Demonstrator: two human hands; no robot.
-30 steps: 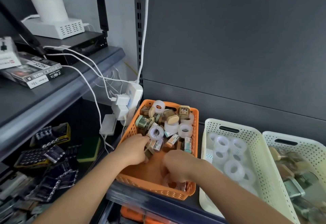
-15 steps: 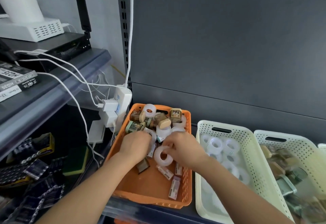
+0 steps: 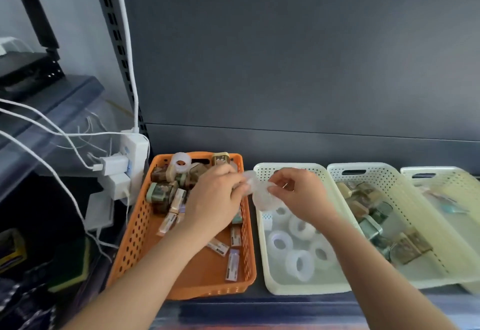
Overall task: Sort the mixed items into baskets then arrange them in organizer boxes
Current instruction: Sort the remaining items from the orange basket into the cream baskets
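Note:
An orange basket (image 3: 135,236) holds mixed items: small tins, slim boxed packets and a clear tape roll (image 3: 181,162) at its far end. Right of it stands a cream basket (image 3: 270,275) with several clear tape rolls (image 3: 298,262). My right hand (image 3: 298,194) pinches a clear tape roll (image 3: 263,197) over the cream basket's left rim. My left hand (image 3: 215,199) hovers over the orange basket's right side and pinches a second blurred clear roll (image 3: 248,177) next to it.
A second cream basket (image 3: 405,199) holds tins and small boxes; a third (image 3: 457,189) at the far right holds flat packets. A white power strip (image 3: 132,158) with chargers and cables hangs left of the orange basket. A dark shelf wall stands behind.
Both hands rose from the orange basket and moved right, carrying clear tape rolls to the cream basket's left rim. The view shifted to the right.

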